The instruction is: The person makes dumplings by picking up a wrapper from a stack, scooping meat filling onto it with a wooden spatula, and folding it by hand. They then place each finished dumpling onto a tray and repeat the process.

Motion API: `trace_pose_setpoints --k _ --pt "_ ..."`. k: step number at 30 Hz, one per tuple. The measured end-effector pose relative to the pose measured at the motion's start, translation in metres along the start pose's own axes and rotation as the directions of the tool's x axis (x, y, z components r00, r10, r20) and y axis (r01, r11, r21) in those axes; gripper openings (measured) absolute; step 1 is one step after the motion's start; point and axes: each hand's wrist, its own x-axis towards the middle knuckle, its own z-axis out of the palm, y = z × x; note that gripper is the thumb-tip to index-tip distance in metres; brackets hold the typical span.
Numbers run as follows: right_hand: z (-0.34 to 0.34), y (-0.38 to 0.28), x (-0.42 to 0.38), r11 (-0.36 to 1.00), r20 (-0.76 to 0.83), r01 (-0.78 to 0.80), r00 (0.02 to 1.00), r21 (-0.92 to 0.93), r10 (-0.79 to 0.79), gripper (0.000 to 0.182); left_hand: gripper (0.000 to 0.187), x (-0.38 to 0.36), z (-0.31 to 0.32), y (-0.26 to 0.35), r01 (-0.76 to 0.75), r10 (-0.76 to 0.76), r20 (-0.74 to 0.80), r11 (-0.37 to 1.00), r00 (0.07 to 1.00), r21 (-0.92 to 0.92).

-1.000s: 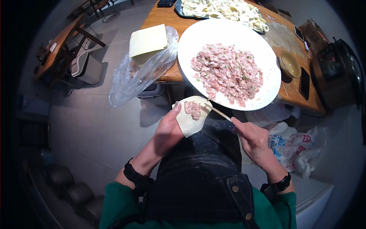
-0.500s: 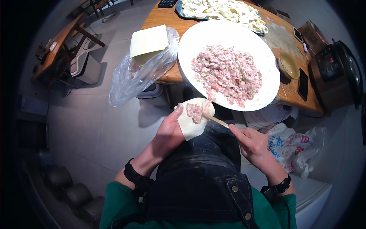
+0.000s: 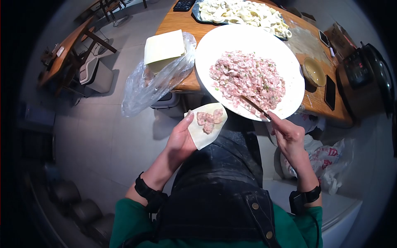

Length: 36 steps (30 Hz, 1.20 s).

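My left hand (image 3: 182,138) holds a pale wonton wrapper (image 3: 200,138) from its left side, thumb on the upper edge. Clumps of pink minced meat (image 3: 206,122) lie on the wrapper. Closed round a thin wooden stick (image 3: 258,109), my right hand (image 3: 288,134) is at the near rim of a large white bowl (image 3: 209,53). The stick's far end touches the meat filling (image 3: 252,78), which is pink with green flecks. Left of the bowl, a stack of square wrappers (image 3: 164,45) sits partly in a clear plastic bag (image 3: 142,89).
A tray of folded wontons (image 3: 244,14) stands behind the bowl. On the right of the wooden table (image 3: 182,20) are a small yellowish bowl (image 3: 313,71), a phone (image 3: 329,92) and a dark electric cooker (image 3: 362,78). A bin (image 3: 96,75) stands on the floor.
My right hand has moved the stick from the wrapper up and right to the filling in the bowl. The left hand with the wrapper has shifted slightly left; the meat on it now shows uncovered.
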Motion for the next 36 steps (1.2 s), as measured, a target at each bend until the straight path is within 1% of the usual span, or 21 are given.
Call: trace_pose_setpoints --k 1,2,3,5,7,10,14,15,16,17,19,21,24,27,28,29,31,32,34,35,36 --pt "-0.004 -0.004 0.000 0.991 -0.025 -0.026 0.999 0.131 0.029 0.042 0.050 0.000 0.002 0.002 -0.003 0.003 0.028 1.000 1.000 0.008" --pt "-0.005 -0.009 0.003 0.990 -0.020 0.037 0.999 0.136 -0.035 0.045 0.050 0.000 0.008 0.003 -0.004 0.004 0.027 1.000 1.000 0.007" --pt "-0.003 -0.012 0.004 0.990 -0.022 0.038 0.999 0.136 -0.035 0.045 0.050 0.002 0.017 0.004 -0.015 0.014 0.019 0.999 1.000 0.028" --pt "0.002 -0.017 0.006 0.981 -0.004 0.187 0.982 0.058 -0.187 0.047 0.049 0.007 0.028 0.006 -0.028 0.027 0.017 0.998 0.999 0.051" --pt "0.004 -0.018 0.009 0.978 -0.015 0.206 0.979 0.025 -0.205 0.050 0.049 0.011 0.033 0.010 -0.033 0.029 0.116 0.999 0.993 0.041" --pt "0.006 -0.019 0.004 0.958 -0.010 0.282 0.959 -0.046 -0.283 0.055 0.049 0.012 0.032 0.015 -0.005 0.002 0.135 1.000 0.991 0.022" --pt "0.008 -0.020 -0.009 0.951 0.024 0.300 0.954 -0.076 -0.299 0.054 0.048 0.011 0.027 0.020 -0.018 0.019 0.143 1.000 0.990 -0.009" --pt "0.007 -0.019 -0.007 0.950 0.024 0.302 0.953 -0.075 -0.301 0.054 0.048 0.012 0.026 0.020 -0.024 0.030 0.178 0.999 0.984 -0.036" --pt "0.006 -0.019 -0.004 0.944 -0.054 0.325 0.943 -0.060 -0.328 0.052 0.048 0.013 0.025 0.020 -0.028 0.040 0.212 0.998 0.976 -0.063" --pt "0.004 -0.019 -0.001 0.936 -0.133 0.348 0.927 -0.046 -0.351 0.050 0.048 0.013 0.030 0.020 -0.028 0.041 0.213 0.998 0.976 -0.063" --pt "0.001 -0.028 0.008 0.937 -0.130 0.344 0.928 -0.054 -0.348 0.047 0.048 0.012 0.045 0.019 -0.081 0.078 0.179 0.997 0.981 0.005" --pt "0.005 -0.034 0.015 0.907 -0.158 0.401 0.894 -0.132 -0.419 0.045 0.049 0.013 0.054 0.018 -0.092 0.085 0.161 0.995 0.983 0.034" --pt "0.011 -0.031 0.010 0.896 -0.085 0.407 0.901 -0.178 -0.426 0.044 0.049 0.013 0.058 0.021 -0.109 0.100 0.127 0.992 0.987 0.062" --pt "0.007 -0.021 0.001 0.913 -0.096 0.360 0.919 -0.191 -0.382 0.044 0.049 0.012 0.053 0.027 -0.116 0.112 0.097 0.993 0.989 0.030" --pt "0.004 -0.017 0.001 0.926 -0.120 0.349 0.923 -0.145 -0.366 0.046 0.049 0.012 0.051 0.029 -0.114 0.113 0.083 0.994 0.990 0.000" --pt "-0.005 -0.017 0.002 0.942 -0.089 0.325 0.939 -0.089 -0.332 0.044 0.049 0.012 0.052 0.030 -0.114 0.113 0.083 0.994 0.990 0.001" --pt "-0.008 -0.019 0.006 0.956 -0.092 0.231 0.972 0.180 -0.217 0.038 0.049 0.012 0.058 0.030 -0.135 0.128 0.099 0.989 0.987 0.063" --pt "-0.009 -0.023 0.008 0.958 -0.096 0.228 0.972 0.176 -0.214 0.038 0.049 0.012 0.062 0.029 -0.131 0.123 0.103 0.989 0.987 0.065" --pt "-0.007 -0.033 0.018 0.895 0.108 -0.018 0.994 0.446 -0.033 0.037 0.048 0.013 0.071 0.028 -0.133 0.107 0.158 0.978 0.982 0.163" --pt "-0.006 -0.035 0.023 0.896 0.103 -0.016 0.994 0.443 -0.033 0.037 0.048 0.015 0.075 0.028 -0.132 0.105 0.164 0.977 0.981 0.165" --pt "-0.004 -0.036 0.028 0.862 0.150 -0.094 0.988 0.499 0.021 0.039 0.047 0.016 0.079 0.028 -0.154 0.117 0.223 0.976 0.968 0.155"
